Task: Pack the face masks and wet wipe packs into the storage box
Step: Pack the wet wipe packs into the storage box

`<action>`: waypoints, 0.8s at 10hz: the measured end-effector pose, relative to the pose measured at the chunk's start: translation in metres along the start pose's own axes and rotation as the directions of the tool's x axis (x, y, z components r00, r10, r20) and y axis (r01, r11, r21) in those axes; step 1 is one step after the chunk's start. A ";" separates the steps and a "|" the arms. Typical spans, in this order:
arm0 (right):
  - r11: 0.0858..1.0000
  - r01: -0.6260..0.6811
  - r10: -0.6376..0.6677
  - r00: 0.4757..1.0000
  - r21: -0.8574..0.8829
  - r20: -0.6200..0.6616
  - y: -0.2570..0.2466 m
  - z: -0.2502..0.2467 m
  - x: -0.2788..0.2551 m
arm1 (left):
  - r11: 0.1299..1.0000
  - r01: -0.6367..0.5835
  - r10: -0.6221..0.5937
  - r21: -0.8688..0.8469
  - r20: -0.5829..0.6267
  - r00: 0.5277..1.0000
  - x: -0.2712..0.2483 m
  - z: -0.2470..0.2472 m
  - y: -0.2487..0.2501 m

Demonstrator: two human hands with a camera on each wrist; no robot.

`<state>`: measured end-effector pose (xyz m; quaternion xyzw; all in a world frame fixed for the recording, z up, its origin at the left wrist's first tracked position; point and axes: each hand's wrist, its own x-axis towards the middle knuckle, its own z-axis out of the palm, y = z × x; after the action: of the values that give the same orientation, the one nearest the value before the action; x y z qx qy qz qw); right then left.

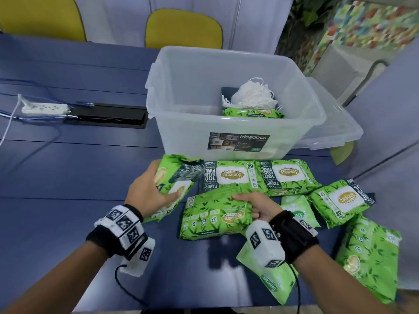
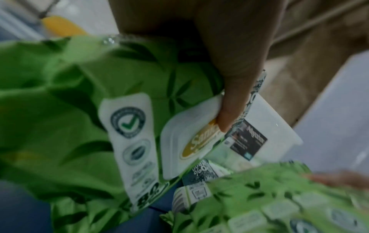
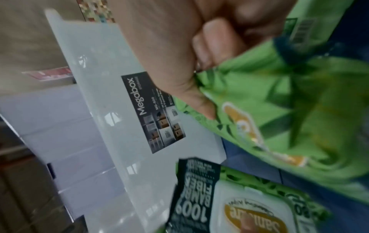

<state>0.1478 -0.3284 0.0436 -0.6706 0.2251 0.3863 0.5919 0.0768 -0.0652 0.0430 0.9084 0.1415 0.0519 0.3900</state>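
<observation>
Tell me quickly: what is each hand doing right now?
Left hand: grips a tilted wet wipe pack, thumb on its lid.
Right hand: pinches the edge of another wet wipe pack.

My left fingers are hidden behind the pack (image 1: 175,182) I hold; only the thumb (image 2: 231,110) shows. My right palm (image 1: 260,208) hides part of a 2nd pack (image 1: 215,216). Both wrist views are blurred. The masks (image 1: 252,95) cover a dark thing in the box (image 1: 158,91). A chair (image 1: 39,17) is cut off at the top edge.
</observation>
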 end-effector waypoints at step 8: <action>0.715 -0.279 0.260 0.957 0.641 0.126 0.059 0.070 0.026 | 0.621 -0.612 0.237 0.490 0.627 0.742 0.033 0.024 -0.021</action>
<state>0.1010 -0.2688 -0.0138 -0.3772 0.4325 0.3744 0.7284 0.1086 -0.0584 0.0105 0.9710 -0.1851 -0.1472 0.0343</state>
